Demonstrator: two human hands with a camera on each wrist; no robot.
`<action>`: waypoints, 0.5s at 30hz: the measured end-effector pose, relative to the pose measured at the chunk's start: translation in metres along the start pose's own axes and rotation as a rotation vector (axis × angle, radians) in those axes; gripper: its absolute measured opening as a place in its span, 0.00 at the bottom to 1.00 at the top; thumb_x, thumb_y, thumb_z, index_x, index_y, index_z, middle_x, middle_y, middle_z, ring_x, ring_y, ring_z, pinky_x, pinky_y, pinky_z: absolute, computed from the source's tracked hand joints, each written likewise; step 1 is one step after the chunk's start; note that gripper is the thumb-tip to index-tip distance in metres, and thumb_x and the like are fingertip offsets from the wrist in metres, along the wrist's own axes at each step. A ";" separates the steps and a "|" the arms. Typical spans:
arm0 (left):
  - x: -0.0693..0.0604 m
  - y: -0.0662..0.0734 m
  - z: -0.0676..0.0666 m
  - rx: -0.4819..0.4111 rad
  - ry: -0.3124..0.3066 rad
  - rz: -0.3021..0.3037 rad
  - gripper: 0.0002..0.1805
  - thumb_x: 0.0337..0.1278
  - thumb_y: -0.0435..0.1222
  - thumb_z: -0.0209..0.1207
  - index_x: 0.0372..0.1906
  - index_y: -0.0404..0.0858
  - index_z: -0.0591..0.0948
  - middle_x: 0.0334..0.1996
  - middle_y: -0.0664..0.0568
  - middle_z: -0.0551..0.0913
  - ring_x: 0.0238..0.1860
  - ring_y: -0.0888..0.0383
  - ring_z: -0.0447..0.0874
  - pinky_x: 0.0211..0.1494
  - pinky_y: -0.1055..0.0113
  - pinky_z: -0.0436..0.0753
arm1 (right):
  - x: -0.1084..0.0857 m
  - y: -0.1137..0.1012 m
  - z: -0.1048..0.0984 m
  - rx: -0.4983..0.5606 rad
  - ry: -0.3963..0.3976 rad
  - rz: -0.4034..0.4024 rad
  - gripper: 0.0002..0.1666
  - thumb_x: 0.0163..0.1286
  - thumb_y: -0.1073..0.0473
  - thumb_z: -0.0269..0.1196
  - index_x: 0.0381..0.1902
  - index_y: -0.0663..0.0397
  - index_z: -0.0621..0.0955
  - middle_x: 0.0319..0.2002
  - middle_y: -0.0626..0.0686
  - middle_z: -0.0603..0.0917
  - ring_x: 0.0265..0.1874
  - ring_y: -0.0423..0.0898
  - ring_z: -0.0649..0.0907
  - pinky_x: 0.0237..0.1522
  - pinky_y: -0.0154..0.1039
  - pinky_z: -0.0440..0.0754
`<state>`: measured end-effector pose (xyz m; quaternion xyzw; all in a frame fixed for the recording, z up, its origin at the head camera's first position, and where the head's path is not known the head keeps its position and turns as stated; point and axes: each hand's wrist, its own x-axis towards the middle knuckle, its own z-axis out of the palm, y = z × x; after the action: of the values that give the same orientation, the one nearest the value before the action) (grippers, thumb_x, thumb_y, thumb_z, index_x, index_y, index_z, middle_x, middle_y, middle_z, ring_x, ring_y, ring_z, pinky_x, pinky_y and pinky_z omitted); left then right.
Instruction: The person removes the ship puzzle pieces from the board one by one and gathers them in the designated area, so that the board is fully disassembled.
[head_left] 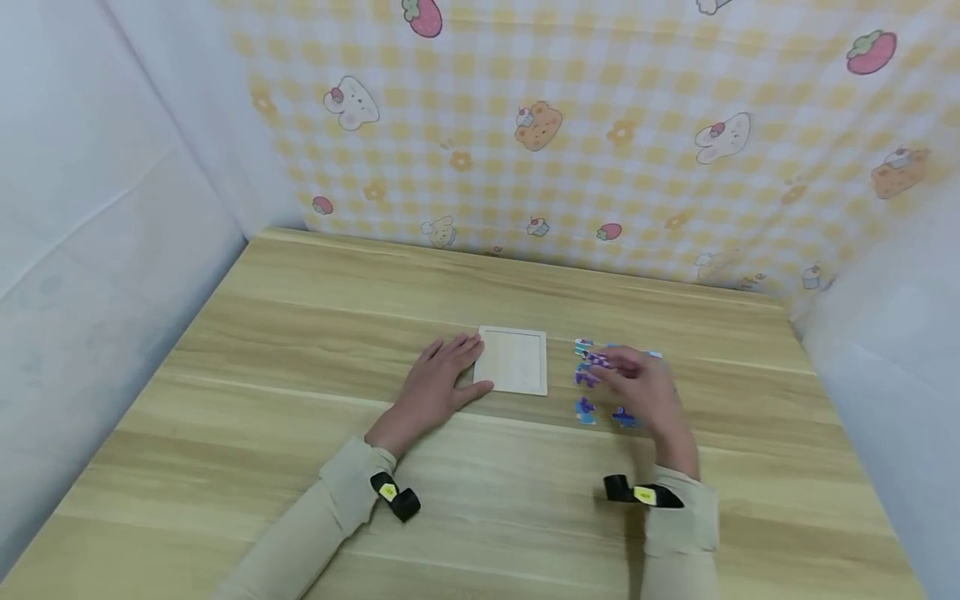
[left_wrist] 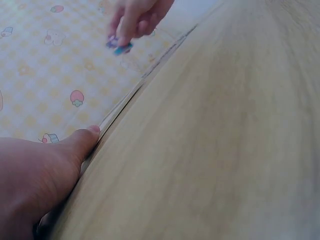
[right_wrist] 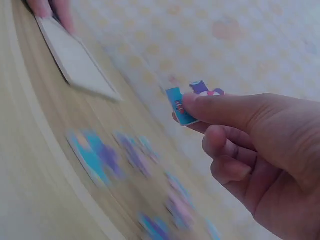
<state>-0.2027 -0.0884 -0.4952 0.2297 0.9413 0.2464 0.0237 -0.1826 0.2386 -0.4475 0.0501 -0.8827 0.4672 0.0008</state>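
Observation:
My right hand (head_left: 647,390) is held above the right of the table and pinches a jigsaw puzzle piece (right_wrist: 180,109) between thumb and index finger. In the right wrist view the piece is teal and purple with a small red-striped figure; the thumb covers part of it. My left hand (head_left: 433,385) lies spread on the table, with fingertips and thumb touching the left edge of a square wooden puzzle board (head_left: 512,362). The board has a raised pale rim and a bare inside. In the left wrist view the left thumb (left_wrist: 82,142) rests along the board's edge.
Several loose blue and purple puzzle pieces (head_left: 586,410) lie right of the board, some partly under the right hand and blurred in the right wrist view. Behind the wooden table (head_left: 300,333) hangs a checked curtain (head_left: 480,125). White sheets (head_left: 97,208) hang at both sides.

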 end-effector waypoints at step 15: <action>0.003 -0.004 0.000 0.003 0.008 0.010 0.43 0.65 0.64 0.51 0.76 0.43 0.61 0.76 0.56 0.58 0.78 0.57 0.49 0.78 0.57 0.40 | -0.066 0.057 -0.084 -0.091 -0.042 0.326 0.21 0.68 0.51 0.68 0.48 0.64 0.85 0.28 0.52 0.85 0.22 0.40 0.78 0.23 0.35 0.77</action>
<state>-0.2067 -0.0901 -0.4966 0.2336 0.9405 0.2461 0.0185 -0.1263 0.3452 -0.4500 -0.0841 -0.8992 0.4197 -0.0912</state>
